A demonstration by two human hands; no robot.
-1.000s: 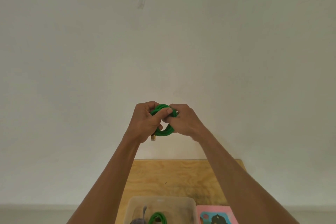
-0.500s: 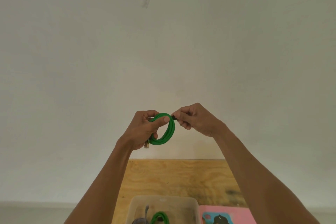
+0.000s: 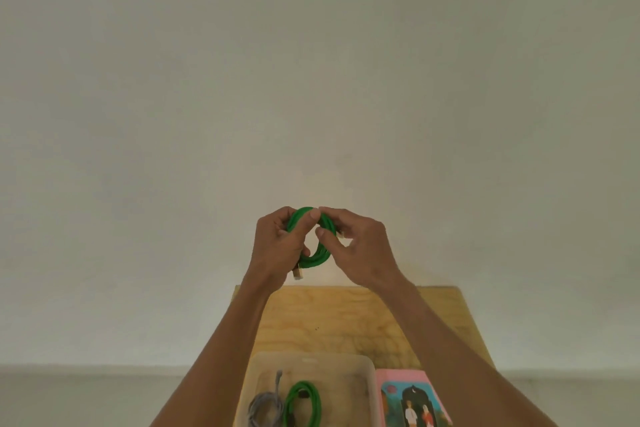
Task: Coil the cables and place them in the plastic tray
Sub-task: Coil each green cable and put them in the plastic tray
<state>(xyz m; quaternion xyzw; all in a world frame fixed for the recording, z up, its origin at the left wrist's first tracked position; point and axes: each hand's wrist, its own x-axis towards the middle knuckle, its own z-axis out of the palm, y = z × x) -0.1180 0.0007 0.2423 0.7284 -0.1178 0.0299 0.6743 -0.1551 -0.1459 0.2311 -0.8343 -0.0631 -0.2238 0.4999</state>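
Both hands raised, a coiled green braided cable (image 3: 313,246) held between them.
It is gripped by the left hand (image 3: 277,246) and pinched by the right hand (image 3: 360,250) (connector dangling) above the translucent plastic tray (image 3: 367,388).

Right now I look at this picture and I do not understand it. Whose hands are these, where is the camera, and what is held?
There is no machine. The camera sits on a person's head and looks forward and down. The left hand grips a green cable wound into a coil in the air, and the right hand pinches the coil's other side. Below, a wooden table carries a plastic tray with a grey cable and another green coil, beside a pink box.
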